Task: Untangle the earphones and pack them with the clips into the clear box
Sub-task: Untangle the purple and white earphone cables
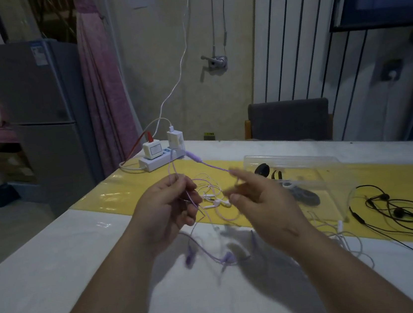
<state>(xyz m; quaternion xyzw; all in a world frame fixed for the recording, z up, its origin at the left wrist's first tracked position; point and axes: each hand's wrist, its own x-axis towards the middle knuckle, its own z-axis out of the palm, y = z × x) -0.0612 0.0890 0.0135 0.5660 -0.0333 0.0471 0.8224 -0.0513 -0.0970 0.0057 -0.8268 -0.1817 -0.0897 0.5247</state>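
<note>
My left hand (166,208) pinches a purple earphone cable (210,166) above the table, its loop rising toward the power strip. My right hand (262,196) is blurred and holds the same purple cable near its fingertips. The purple earbuds (225,258) dangle below my hands. A pink-white earphone tangle (214,198) lies on the yellow runner between my hands. The clear box (327,175) lies to the right, with dark clips (263,169) seen through it. Black earphones (399,213) lie at the far right, and a white cable (351,240) lies in front of the box.
A white power strip (159,159) with two chargers stands at the table's far left edge. A yellow runner (111,196) crosses the white table. A grey chair (289,120) stands behind the table, and a fridge (38,112) stands to the left.
</note>
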